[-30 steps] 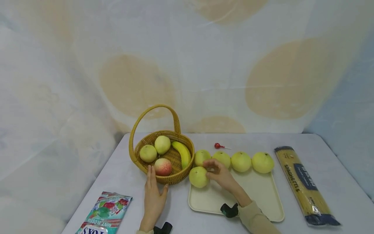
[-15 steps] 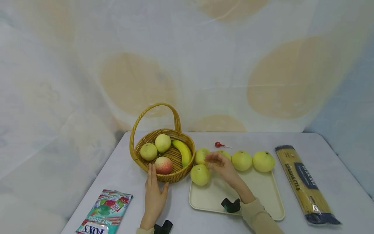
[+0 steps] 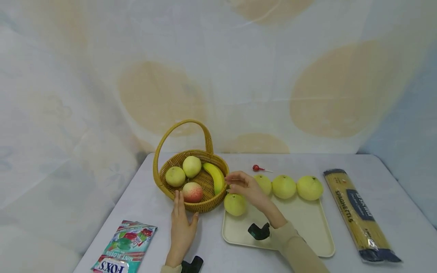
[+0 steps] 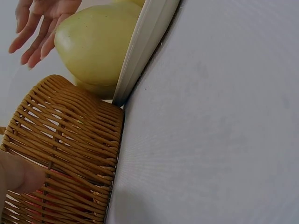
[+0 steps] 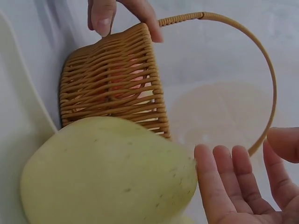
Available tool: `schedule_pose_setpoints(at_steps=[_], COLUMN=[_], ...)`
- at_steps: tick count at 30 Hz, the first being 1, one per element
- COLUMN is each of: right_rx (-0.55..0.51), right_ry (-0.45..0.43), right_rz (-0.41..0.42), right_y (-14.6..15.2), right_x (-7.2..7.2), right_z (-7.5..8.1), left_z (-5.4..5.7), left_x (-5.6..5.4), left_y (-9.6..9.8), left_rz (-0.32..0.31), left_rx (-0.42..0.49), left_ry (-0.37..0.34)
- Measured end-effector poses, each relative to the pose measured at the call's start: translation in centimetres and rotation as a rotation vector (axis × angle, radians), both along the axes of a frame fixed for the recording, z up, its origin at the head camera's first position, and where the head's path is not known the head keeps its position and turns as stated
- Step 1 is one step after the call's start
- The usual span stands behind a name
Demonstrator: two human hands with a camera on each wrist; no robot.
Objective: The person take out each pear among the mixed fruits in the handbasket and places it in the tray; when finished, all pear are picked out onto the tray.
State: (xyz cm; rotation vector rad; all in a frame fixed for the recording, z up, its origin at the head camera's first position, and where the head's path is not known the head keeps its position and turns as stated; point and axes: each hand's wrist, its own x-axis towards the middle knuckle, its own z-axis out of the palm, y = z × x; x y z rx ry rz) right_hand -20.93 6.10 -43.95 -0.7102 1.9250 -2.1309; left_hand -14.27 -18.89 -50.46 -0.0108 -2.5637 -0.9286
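My left hand (image 3: 182, 232) rests at the front of a wicker basket (image 3: 201, 206), straight fingers at its rim, thumb touching its outer wall in the left wrist view. Inside the basket are a peach (image 3: 192, 192), a banana (image 3: 215, 178) and two pale green round fruits (image 3: 192, 166). My right hand (image 3: 247, 186) hovers by the basket's right rim, fingers extended and thumb apart, holding nothing. Just below it, a yellow-green, pomelo-like fruit (image 3: 235, 205) sits on a cream tray (image 3: 273, 239). Similar fruits (image 3: 284, 187) line the tray's far edge; my right hand hides the leftmost one.
A red lollipop (image 3: 257, 168) lies behind the tray. On the right is a pack of spaghetti (image 3: 358, 216). A bag of sweets (image 3: 126, 246) lies at the front left. The basket's tall handle (image 3: 160, 151) arches up on its left and back.
My right hand has drawn back slightly from the near pomelo-like fruit, then moved left to the basket's right rim, covering the fruit behind. My left hand stays at the basket.
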Motion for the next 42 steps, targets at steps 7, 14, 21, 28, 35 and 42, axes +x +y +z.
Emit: schedule_pose_setpoints(at_steps=[7, 14, 21, 28, 35, 42], right_rx=[0.116, 0.133, 0.153, 0.248, 0.226, 0.174], right_ry=[0.027, -0.092, -0.092, -0.067, -0.118, -0.221], right_rz=[-0.012, 0.026, 0.053, 0.011, -0.014, -0.069], right_y=[-1.4, -2.4, -3.3, -5.1, -8.1, -9.5], right_x=[-1.9, -4.2, -6.4, -7.4, -8.1, -9.2], right_z=[1.0, 1.8, 2.8, 3.3, 3.1, 1.5], left_z=[-0.1, -0.1, 0.3, 0.2, 0.1, -0.4], left_x=[-0.1, 0.0, 0.0, 0.2, 0.3, 0.5], left_y=[0.0, 0.1, 0.2, 0.1, -0.4, -0.3], left_rz=[0.010, 0.011, -0.002, 0.007, 0.018, 0.012], left_rx=[-0.008, -0.013, -0.005, -0.015, -0.024, 0.001], left_ry=[0.011, 0.014, -0.002, 0.002, 0.014, -0.007])
